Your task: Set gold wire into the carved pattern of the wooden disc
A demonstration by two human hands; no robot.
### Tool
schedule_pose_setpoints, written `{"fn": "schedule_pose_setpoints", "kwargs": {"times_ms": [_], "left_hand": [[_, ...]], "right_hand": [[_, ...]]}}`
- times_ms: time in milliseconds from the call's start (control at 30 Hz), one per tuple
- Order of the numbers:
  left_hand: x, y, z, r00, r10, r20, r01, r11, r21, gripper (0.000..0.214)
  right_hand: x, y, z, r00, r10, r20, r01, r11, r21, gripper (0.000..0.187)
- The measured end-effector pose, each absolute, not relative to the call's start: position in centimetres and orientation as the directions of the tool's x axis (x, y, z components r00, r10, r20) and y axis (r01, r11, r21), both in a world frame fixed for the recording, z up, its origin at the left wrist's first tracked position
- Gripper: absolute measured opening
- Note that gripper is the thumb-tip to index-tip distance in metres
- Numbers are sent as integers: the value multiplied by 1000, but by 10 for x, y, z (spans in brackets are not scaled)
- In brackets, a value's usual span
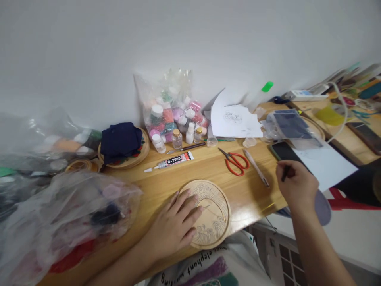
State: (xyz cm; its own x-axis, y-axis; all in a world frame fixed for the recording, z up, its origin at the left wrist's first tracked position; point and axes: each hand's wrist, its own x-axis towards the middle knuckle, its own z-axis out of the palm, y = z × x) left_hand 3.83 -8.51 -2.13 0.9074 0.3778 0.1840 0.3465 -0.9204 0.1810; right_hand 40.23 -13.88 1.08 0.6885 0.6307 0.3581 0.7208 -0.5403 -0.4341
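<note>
My left hand [181,218] lies flat with fingers spread over the left part of a round wooden disc [212,238]. The disc bears a line pattern of scales and waves inside a raised rim. My right hand [297,184] is curled in the air at the right, near the table's front edge. A dark pen-like stick [286,173] shows between its thumb and fingers; most of it is hidden. Left of that hand are a pale pen [256,168] and red-handled scissors [236,162]. A dark phone [287,153] lies just behind it.
Behind the disc lie a B-7000 glue tube [175,160] and a dark-handled craft tool [192,147]. Small bottles [177,140] stand before a bag of coloured jars [166,115]. Plastic bags [74,206] crowd the left; paper sheets [327,169] lie right.
</note>
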Motion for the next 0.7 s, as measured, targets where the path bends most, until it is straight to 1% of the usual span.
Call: {"fn": "schedule_pose_setpoints", "kwargs": {"times_ms": [100,233,500,700], "left_hand": [[39,-85,-21,901,387,195,354,-917,185,42],[39,-85,-22,903,384,191,350,-918,187,42],[39,-86,-23,902,389,188,357,-916,184,43],[39,-86,-24,898,390,204,355,-916,187,42]], "right_hand": [[397,-140,16,707,588,393,706,-560,-433,31],[396,-140,19,708,575,409,706,-561,-433,32],[395,-128,10,658,657,368,744,-490,-454,30],[399,-126,3,659,667,348,738,-483,-471,29]]}}
